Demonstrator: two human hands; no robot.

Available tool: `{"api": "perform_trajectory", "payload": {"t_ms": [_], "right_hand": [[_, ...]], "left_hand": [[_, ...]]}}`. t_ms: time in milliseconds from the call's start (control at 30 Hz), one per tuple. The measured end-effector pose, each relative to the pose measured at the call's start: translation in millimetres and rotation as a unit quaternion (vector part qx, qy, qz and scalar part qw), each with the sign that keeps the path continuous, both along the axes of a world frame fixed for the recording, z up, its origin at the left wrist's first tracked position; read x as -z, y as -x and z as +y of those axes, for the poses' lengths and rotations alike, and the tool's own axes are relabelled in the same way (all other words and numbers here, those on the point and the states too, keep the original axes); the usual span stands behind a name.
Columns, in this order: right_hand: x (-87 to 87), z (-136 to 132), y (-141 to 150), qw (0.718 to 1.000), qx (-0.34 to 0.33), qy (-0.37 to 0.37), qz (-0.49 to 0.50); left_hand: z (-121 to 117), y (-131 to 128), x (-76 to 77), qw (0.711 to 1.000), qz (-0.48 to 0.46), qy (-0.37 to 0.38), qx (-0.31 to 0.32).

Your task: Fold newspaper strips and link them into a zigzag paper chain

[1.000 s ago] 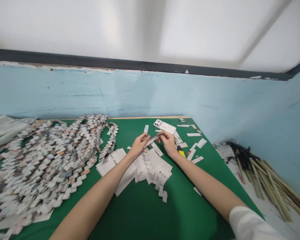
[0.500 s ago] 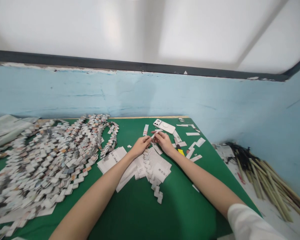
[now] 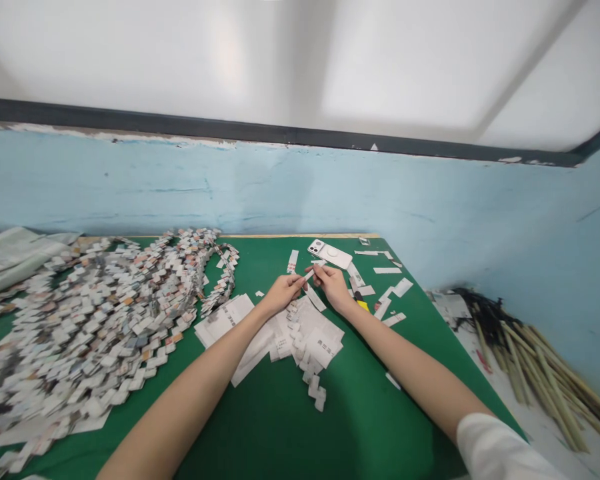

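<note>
My left hand and my right hand meet over the green table, each pinching one end of a small folded paper strip. Below my left hand a zigzag chain of folded paper trails toward me and ends on the green cloth. Whether its upper end is joined to the strip I cannot tell. Printed paper sheets lie under the chain, and another stack of sheets lies left of it, partly behind my left forearm. A loose paper strip lies between my hands.
A large heap of folded-paper chain covers the table's left side. Beyond my hands lies a white phone. Right of my right hand are scattered paper strips and a yellow object. Bamboo-like sticks lie beyond the table's right edge.
The strip between my fingers has tilted slightly, and my right fingers have shifted a little around its end. The view has moved slightly; the things on the table stay put.
</note>
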State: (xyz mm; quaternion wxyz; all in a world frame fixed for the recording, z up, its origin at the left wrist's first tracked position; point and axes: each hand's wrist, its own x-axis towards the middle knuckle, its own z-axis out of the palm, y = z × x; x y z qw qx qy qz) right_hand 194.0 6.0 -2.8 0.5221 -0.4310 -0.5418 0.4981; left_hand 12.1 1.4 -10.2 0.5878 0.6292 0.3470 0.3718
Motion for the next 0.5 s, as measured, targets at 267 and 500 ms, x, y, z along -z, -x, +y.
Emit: {"api": "perform_trajectory", "payload": {"t_ms": [267,500], "right_hand": [[-0.4,-0.8,-0.2,0.999,0.041,-0.031,0.016],[-4.0,-6.2,4.8,0.996,-0.018,-0.031,-0.082]], "left_hand": [[-1.1,-1.4,-1.5,1.0,0.022,-0.011,-0.016],[-1.4,-1.7,-3.0,1.0,0.02,-0.023,-0.006]]}}
